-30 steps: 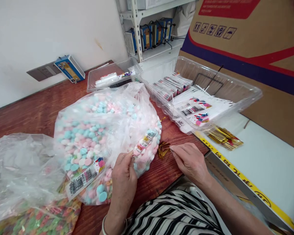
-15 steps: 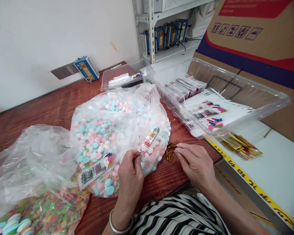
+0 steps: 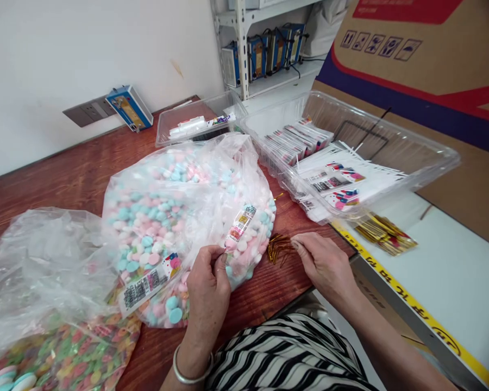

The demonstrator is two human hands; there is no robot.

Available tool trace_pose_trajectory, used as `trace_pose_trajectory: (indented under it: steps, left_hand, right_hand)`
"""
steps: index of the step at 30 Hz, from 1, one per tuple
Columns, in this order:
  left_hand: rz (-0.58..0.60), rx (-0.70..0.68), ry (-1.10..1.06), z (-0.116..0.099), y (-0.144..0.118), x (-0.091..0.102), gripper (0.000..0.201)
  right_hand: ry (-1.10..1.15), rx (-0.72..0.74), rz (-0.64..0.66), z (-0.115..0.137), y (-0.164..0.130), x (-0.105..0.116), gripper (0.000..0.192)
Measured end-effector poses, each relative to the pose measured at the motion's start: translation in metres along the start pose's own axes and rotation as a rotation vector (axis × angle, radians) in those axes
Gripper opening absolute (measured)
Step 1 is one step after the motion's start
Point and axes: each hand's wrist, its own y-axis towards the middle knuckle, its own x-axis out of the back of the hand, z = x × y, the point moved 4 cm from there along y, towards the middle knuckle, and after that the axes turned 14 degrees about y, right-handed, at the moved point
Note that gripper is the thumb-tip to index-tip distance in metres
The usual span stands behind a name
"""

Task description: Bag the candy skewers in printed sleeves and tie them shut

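Head view: on the worktop [image 3: 77,174], the left hand [image 3: 207,285] pinches a small filled packet [image 3: 238,225] in its grip over the candy bag [image 3: 175,217]. Just right, the right hand [image 3: 324,266] pinches at gold ties [image 3: 277,247] with its fingertips; beyond sits a clear tray [image 3: 411,163].

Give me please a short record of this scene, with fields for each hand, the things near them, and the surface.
left hand: pinches the end of a small filled packet
right hand: fingertips at the gold twist ties
beside: clear bag of pastel candies
behind: clear tray holding printed empty packets
surface: red-brown wooden table
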Motion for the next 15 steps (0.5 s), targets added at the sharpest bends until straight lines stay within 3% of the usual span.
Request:
trace_pose_trajectory:
  steps: [5,10,15]
  left_hand:
    - [0.008,-0.004,0.002,0.0,0.001,-0.001,0.005]
    - [0.002,-0.025,0.007,-0.002,0.001,-0.001,0.005]
    - [0.001,0.001,0.001,0.002,0.002,-0.001,0.006]
  right_hand:
    - [-0.121,-0.075,0.294,-0.002,-0.015,-0.009,0.019]
    - [-0.23,-0.239,0.26,-0.004,-0.022,-0.026,0.02]
    - [-0.251,-0.248,0.302,-0.011,-0.022,-0.029,0.013]
